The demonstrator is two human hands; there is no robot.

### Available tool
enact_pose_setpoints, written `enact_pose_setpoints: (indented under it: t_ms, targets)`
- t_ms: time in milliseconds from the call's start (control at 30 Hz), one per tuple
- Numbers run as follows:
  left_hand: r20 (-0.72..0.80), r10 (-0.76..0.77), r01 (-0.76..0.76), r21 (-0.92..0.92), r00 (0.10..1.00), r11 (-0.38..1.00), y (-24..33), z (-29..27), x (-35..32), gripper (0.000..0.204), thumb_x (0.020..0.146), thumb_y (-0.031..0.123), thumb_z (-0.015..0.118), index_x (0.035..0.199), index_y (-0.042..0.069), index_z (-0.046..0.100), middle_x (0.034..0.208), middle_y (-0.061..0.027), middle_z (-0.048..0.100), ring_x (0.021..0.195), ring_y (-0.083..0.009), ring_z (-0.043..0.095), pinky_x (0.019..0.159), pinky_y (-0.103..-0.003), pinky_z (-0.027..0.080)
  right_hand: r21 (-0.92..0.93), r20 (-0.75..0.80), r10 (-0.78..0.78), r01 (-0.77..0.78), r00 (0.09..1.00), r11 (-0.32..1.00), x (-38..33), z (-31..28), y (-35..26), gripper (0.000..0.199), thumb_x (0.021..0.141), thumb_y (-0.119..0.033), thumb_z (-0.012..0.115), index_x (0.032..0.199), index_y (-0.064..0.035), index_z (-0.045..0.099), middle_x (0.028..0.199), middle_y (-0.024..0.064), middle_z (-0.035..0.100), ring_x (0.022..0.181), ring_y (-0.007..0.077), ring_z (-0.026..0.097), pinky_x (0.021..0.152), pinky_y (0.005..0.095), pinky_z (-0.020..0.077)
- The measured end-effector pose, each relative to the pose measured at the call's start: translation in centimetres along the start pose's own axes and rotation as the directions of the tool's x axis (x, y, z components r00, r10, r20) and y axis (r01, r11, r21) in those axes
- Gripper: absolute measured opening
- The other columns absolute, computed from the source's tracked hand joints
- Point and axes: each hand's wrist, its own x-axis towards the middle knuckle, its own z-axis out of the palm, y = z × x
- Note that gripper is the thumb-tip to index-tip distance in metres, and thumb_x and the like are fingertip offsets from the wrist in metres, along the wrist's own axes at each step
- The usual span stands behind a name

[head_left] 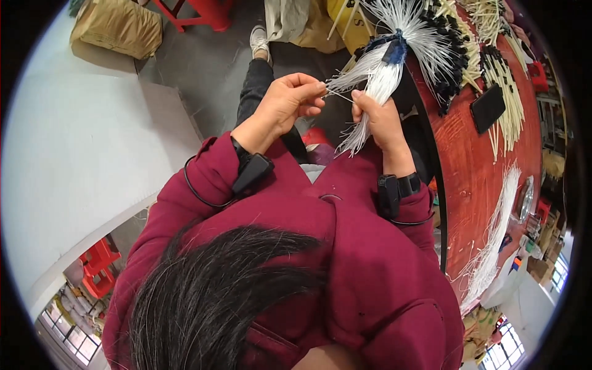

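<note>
My left hand (287, 103) pinches the end of a thin white strand (340, 96) between thumb and fingertips. The strand runs across to my right hand (382, 120), which is closed around the lower part of a bundle of white cords (383, 79). Loose cord ends hang below that fist. Higher up, a dark blue cloth strip (395, 50) is tied around the bundle, and above it the cords fan out over the table's edge. Both hands are held above my lap, apart from each other.
On the red wooden table (472, 185) at the right lie a black phone (488, 109), pale cords with black ends (507, 92) and another white cord bundle (501, 225). A white surface (92, 154) fills the left. A red stool (206, 13) stands at the far side.
</note>
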Motion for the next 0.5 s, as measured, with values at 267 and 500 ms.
enact_pose_setpoints:
  t_ms: [267, 500]
  targets:
    - [0.007, -0.056, 0.055, 0.11, 0.998, 0.992, 2.3, 1.5, -1.5, 0.02, 0.091, 0.024, 0.06, 0.091, 0.005, 0.06, 0.081, -0.0044, 0.063, 0.065, -0.0117, 0.062, 0.054, -0.021, 0.049, 0.009, 0.031, 0.01, -0.01, 0.999, 1.0, 0.1, 0.0, -0.6, 0.023, 0.088, -0.015, 0.06, 0.068, -0.0068, 0.053, 0.057, 0.0005, 0.049, 0.052, 0.0102, 0.047, 0.051, 0.0242, 0.037]
    - [0.153, -0.058, -0.006, 0.389, 0.987, 0.921, 0.9, -1.4, 0.2, 0.021, 0.09, 0.026, 0.06, 0.091, 0.005, 0.061, 0.077, -0.0032, 0.062, 0.057, -0.0093, 0.058, 0.049, -0.018, 0.043, -0.019, 0.061, 0.002, -0.001, 0.998, 1.0, 0.3, -0.4, -0.6, 0.024, 0.088, -0.015, 0.059, 0.067, -0.0071, 0.052, 0.057, 0.0002, 0.048, 0.052, 0.0104, 0.046, 0.051, 0.0243, 0.0362]
